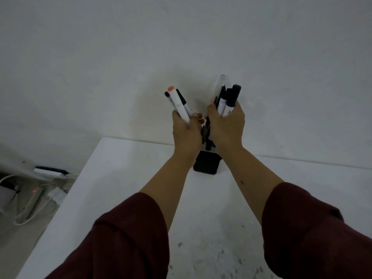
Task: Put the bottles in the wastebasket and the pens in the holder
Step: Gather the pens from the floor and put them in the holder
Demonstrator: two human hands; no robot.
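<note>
A black mesh pen holder [207,163] stands on the white table [124,178] near its far edge. My left hand [186,133] is closed around a bundle of pens [179,104], one white with an orange cap, held upright just above the holder. My right hand [226,125] grips a second bundle of pens [226,97], mostly black-capped markers plus a clear one. Both hands are side by side over the holder's opening, hiding most of it. Dark pen ends show between the hands, reaching down toward the holder. No bottles or wastebasket are in view.
A plain white wall [181,47] rises right behind the table. On the floor at the left lie a power strip with a red light [34,195], white cables and a dark-and-white device [50,171]. The table's left edge runs diagonally toward me.
</note>
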